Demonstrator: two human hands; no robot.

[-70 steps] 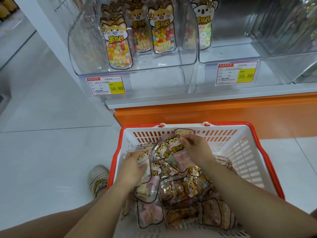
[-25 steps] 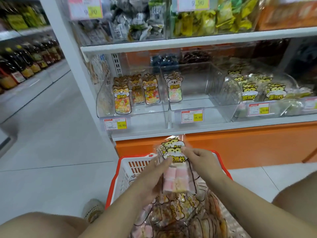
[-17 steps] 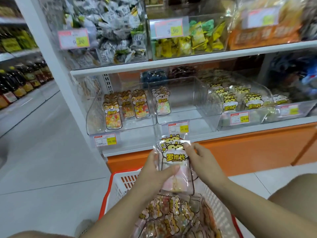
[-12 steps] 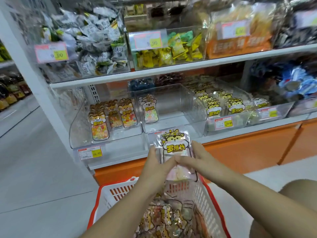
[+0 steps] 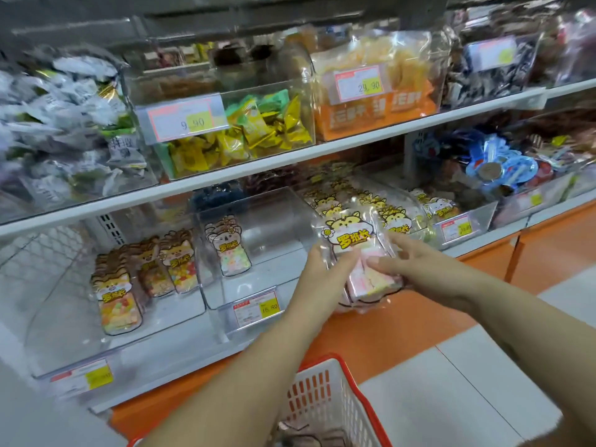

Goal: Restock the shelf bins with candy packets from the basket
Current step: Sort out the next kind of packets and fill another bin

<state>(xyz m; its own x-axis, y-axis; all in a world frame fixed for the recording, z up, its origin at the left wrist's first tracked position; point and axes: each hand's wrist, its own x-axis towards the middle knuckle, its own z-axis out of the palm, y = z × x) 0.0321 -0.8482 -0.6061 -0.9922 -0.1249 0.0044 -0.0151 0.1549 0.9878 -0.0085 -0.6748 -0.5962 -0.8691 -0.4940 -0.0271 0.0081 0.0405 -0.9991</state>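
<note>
Both hands hold a small stack of clear candy packets [image 5: 351, 243] with a yellow hamster print and pink sweets inside. My left hand [image 5: 322, 279] grips the stack's left side with the thumb on the front. My right hand [image 5: 416, 269] grips its right side. The stack hangs in front of the lower shelf, between the middle clear bin [image 5: 254, 253], which holds one koala-print packet [image 5: 229, 250], and the right bin [image 5: 429, 208] full of hamster packets. The red and white basket [image 5: 322, 401] sits on the floor below my arms.
The left clear bin [image 5: 64, 301] holds several packets [image 5: 116, 304] of coloured sweets. Price tags [image 5: 256, 309] hang on the bin fronts. An upper shelf [image 5: 290, 156] carries bins of wrapped sweets. An orange base [image 5: 387, 330] runs under the shelf above the white floor tiles.
My hands lifted the packets out of the basket and carried them up and right toward the lower shelf bins. The camera view rose from the basket to the shelves.
</note>
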